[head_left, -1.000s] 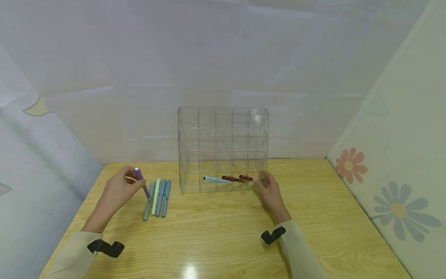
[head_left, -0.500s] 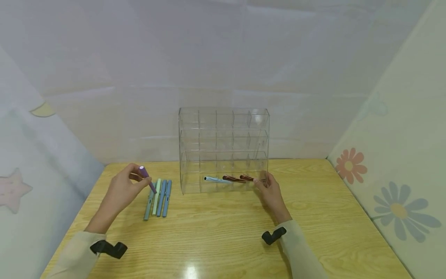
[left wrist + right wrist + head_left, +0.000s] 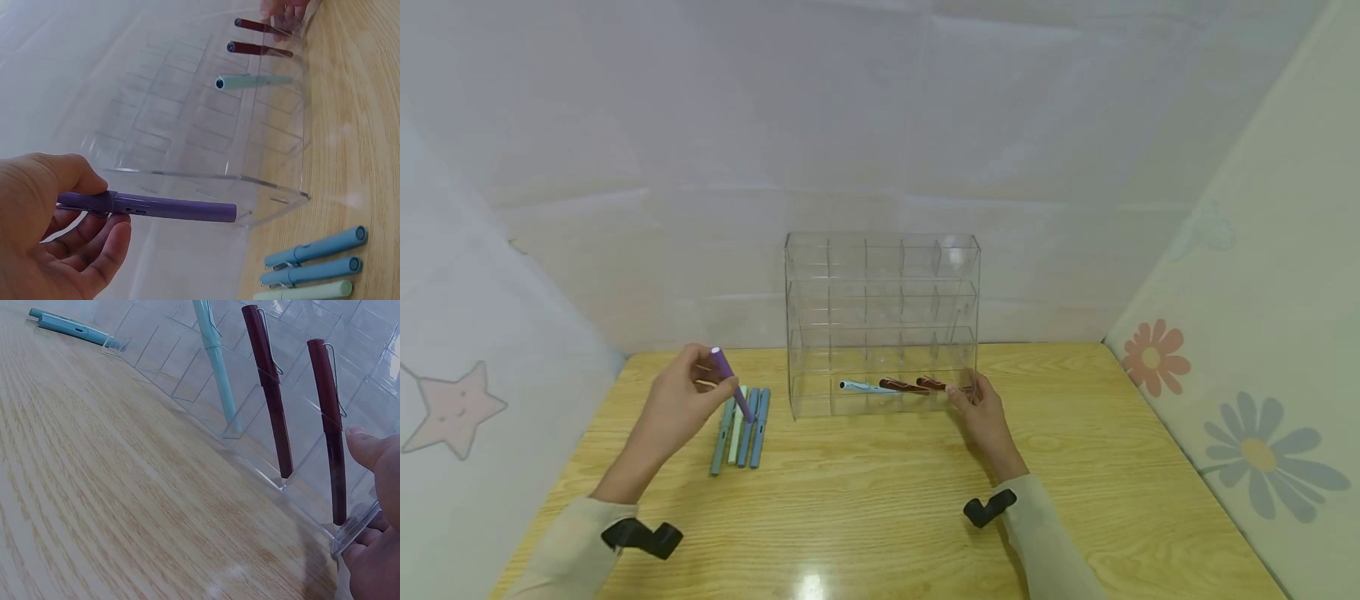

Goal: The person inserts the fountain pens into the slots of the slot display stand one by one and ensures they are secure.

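My left hand (image 3: 681, 400) pinches a purple pen (image 3: 178, 209) between thumb and fingers, raised over the pens on the table. In the head view the purple pen slants down to the right, overlapping a blue pen (image 3: 762, 429). My right hand (image 3: 981, 412) grips the lower right corner of a clear tiered pen stand (image 3: 883, 304), thumb in front and fingers behind. In the stand's bottom row lean a light blue pen (image 3: 215, 369) and two dark red pens (image 3: 269, 387), the rightmost close to my right thumb.
Left of the stand, a dark green pen (image 3: 721, 442), a pale green pen (image 3: 734, 437) and two blue ones lie side by side on the wooden table (image 3: 865, 508). A pale cloth wall (image 3: 880, 117) rises right behind the stand.
My left hand has moved right with the purple pen, from over the dark green pen to over the blue pens. The right hand and stand have stayed put.
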Available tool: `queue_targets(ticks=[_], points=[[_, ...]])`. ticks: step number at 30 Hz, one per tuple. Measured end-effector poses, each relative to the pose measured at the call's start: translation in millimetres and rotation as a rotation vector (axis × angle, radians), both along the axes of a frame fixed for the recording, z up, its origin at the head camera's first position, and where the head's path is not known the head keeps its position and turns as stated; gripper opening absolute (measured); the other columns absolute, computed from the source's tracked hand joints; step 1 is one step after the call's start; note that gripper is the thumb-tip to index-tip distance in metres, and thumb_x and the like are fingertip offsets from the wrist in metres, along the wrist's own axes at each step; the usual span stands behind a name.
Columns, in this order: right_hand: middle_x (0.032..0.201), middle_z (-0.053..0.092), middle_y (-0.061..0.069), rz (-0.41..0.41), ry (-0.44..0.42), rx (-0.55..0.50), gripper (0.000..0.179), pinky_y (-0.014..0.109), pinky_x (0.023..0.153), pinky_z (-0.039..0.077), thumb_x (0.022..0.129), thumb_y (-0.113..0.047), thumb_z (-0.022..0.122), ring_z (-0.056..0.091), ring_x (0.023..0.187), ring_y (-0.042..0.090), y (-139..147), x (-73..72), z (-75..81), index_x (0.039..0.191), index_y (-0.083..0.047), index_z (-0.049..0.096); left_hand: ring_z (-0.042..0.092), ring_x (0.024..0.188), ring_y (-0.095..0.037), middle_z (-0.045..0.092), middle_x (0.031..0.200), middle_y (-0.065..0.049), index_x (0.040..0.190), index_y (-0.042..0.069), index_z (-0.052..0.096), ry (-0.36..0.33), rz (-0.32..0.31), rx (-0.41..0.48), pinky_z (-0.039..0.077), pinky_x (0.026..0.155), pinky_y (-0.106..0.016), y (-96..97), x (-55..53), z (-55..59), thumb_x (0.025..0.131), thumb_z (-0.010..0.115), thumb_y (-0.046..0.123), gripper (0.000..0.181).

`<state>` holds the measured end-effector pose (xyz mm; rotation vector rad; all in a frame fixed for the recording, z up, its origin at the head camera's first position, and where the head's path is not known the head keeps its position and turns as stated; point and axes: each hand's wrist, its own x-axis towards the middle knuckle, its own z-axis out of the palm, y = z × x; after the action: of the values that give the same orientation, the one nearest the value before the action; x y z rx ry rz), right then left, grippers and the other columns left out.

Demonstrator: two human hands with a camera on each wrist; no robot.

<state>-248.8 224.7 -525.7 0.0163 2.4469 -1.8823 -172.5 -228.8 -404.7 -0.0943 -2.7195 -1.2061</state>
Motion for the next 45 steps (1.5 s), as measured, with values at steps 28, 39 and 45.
queue_targets(ticks=[28, 39, 45], points=[[0.161, 0.048, 0.023, -0.005, 0.041, 0.027, 0.080, 0.060, 0.126, 0.037, 0.107, -0.038, 0.066, 0.038, 0.159, 0.040, 1, 2.5, -3.6, 0.168, -0.006, 0.025, 0.070, 0.104, -0.024, 0.073, 0.113, -0.010, 0.120, 0.008, 0.060, 0.036, -0.098, 0.048, 0.057, 0.085, -0.025, 49.1, -14.2, 0.9, 0.102, 0.076, 0.024, 0.029], [0.166, 0.042, 0.024, 0.000, 0.028, 0.013, 0.083, 0.061, 0.128, 0.034, 0.107, -0.037, 0.066, 0.031, 0.161, 0.042, 2, 1.9, -2.2, 0.169, -0.005, 0.022, 0.073, 0.101, -0.027, 0.076, 0.114, -0.014, 0.121, 0.006, 0.057, 0.014, -0.095, 0.114, 0.059, 0.083, -0.030, 61.3, -22.1, -4.5, 0.101, 0.076, 0.016, 0.029], [0.167, 0.041, 0.024, 0.002, 0.034, 0.033, 0.082, 0.061, 0.129, 0.032, 0.107, -0.040, 0.066, 0.028, 0.163, 0.042, 2, 2.2, -2.7, 0.169, -0.006, 0.024, 0.074, 0.102, -0.029, 0.075, 0.115, -0.016, 0.123, 0.005, 0.055, 0.013, -0.107, 0.155, 0.061, 0.081, -0.029, 67.3, -26.5, -11.5, 0.101, 0.074, 0.012, 0.030]])
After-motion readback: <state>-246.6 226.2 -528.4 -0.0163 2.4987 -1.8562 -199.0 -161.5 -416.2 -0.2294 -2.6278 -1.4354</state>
